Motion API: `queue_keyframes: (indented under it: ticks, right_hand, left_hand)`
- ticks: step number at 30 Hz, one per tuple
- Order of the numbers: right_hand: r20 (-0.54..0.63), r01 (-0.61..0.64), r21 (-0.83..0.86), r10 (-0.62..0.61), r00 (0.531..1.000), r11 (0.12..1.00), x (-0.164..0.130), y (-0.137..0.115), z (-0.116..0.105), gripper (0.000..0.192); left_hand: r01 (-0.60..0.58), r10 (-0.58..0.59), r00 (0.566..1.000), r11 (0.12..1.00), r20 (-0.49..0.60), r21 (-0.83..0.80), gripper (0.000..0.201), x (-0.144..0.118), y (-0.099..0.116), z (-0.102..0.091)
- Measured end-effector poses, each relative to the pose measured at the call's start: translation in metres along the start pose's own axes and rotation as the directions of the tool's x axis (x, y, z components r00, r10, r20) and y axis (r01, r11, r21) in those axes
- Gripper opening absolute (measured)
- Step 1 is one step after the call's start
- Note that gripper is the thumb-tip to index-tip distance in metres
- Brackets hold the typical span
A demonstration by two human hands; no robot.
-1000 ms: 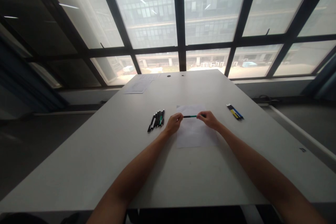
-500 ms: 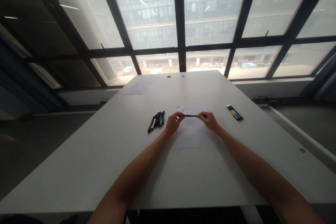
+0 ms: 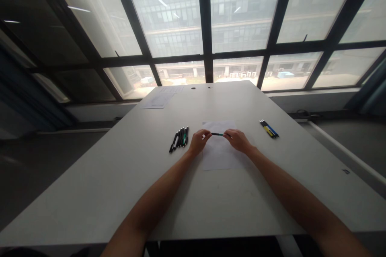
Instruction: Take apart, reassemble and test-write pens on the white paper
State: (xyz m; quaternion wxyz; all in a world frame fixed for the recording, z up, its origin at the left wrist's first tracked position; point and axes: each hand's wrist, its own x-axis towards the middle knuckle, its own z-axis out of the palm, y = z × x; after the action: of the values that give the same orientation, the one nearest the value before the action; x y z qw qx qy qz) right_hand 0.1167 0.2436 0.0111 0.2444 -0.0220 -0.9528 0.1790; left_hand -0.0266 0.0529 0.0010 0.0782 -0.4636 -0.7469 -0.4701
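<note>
Slim black-and-green plastic-looking pen (image 3: 217,134): it is held crosswise and roughly level between my two hands, over the upper part of a white paper sheet (image 3: 219,162) on a broad white table (image 3: 120,196). My left hand (image 3: 198,141) pinches its black end between thumb and fingers; my right hand (image 3: 239,140) closes round the green end, its fingertips partly hidden. Whether the pen clears the paper I cannot tell. Risks, in my judgement: if either grip loosens, the smooth barrel could slip, drop on the sheet and roll; if my hands pull unevenly, the pen could jerk free or come apart abruptly, and small parts, should it contain any, could scatter. A sideways swing of my left hand could disturb the row of mostly black pens (image 3: 182,136) near it. The yellow, blue and black pens (image 3: 268,130) to the right lie farther off and are less exposed.
</note>
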Motion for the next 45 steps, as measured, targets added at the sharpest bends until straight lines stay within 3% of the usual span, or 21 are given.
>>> queue_keyframes:
  ticks: [4, 12, 18, 23, 26, 31, 39, 45]
  right_hand:
    - [0.012, -0.031, 0.046, 0.030, 0.999, 0.998, -0.001, -0.001, 0.002, 0.011]
    - [0.042, 0.019, -0.054, -0.017, 0.999, 0.998, -0.001, -0.011, 0.000, 0.027]
    - [0.019, -0.007, 0.015, 0.006, 1.000, 1.000, -0.002, -0.007, 0.005, 0.009]
    - [0.007, -0.002, 0.043, 0.002, 1.000, 0.999, -0.001, -0.005, 0.009, 0.022]
    - [-0.007, 0.013, 0.041, -0.013, 1.000, 0.999, -0.001, -0.006, 0.009, 0.020]
    - [0.008, 0.025, 0.032, -0.025, 1.000, 0.999, -0.001, -0.007, 0.007, 0.015]
    - [-0.007, 0.039, 0.024, -0.039, 0.999, 0.999, -0.001, -0.009, 0.007, 0.014]
    - [-0.005, 0.016, 0.008, -0.016, 1.000, 1.000, -0.002, -0.009, 0.007, 0.013]
  left_hand:
    - [-0.029, 0.029, 0.999, 1.000, 0.019, -0.001, 0.020, 0.000, 0.003, -0.001]
    - [-0.034, 0.034, 0.999, 0.999, 0.024, -0.015, 0.019, -0.001, 0.001, 0.000]
    - [-0.026, 0.026, 0.998, 1.000, 0.056, -0.008, 0.024, -0.001, 0.002, -0.001]
    - [0.019, -0.014, 0.997, 0.997, 0.072, -0.073, 0.021, -0.001, 0.003, -0.001]
    - [-0.003, 0.007, 0.998, 0.996, 0.055, -0.087, 0.031, -0.001, 0.004, 0.000]
    - [-0.045, 0.047, 0.998, 0.997, 0.034, -0.061, 0.012, -0.002, 0.006, 0.000]
    - [0.028, -0.024, 0.993, 0.999, 0.116, -0.026, 0.030, -0.001, 0.008, -0.003]
    - [0.013, -0.011, 0.990, 1.000, 0.138, -0.015, 0.023, -0.002, 0.004, 0.001]
